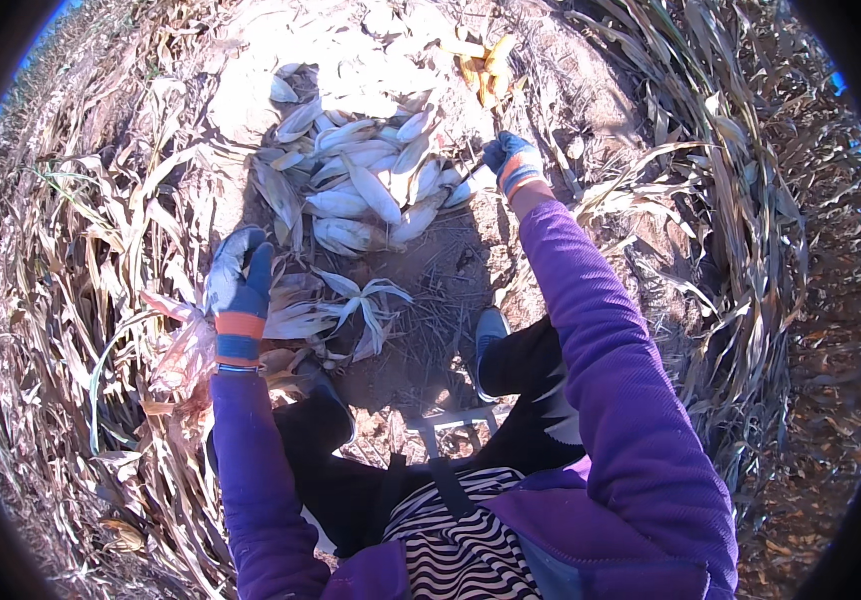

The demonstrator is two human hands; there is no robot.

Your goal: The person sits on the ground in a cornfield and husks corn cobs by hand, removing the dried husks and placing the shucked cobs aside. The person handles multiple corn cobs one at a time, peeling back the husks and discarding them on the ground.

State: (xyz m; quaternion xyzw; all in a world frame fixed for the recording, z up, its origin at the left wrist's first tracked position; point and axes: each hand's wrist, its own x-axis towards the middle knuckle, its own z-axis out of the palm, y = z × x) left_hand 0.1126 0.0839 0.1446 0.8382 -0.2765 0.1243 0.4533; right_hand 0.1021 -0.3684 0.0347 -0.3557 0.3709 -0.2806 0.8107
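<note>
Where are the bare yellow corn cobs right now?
In the head view, the small heap of bare yellow corn cobs lies near the top centre, on the soil beyond the pile of pale husked ears, just past the gloved right hand.

head-worn fisheye, looking steeply down, close over lap

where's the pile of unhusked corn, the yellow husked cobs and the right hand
pile of unhusked corn [366,185], head view, middle of the pale husks
yellow husked cobs [484,68], head view, middle cob
right hand [511,160], head view, back of the glove
</note>
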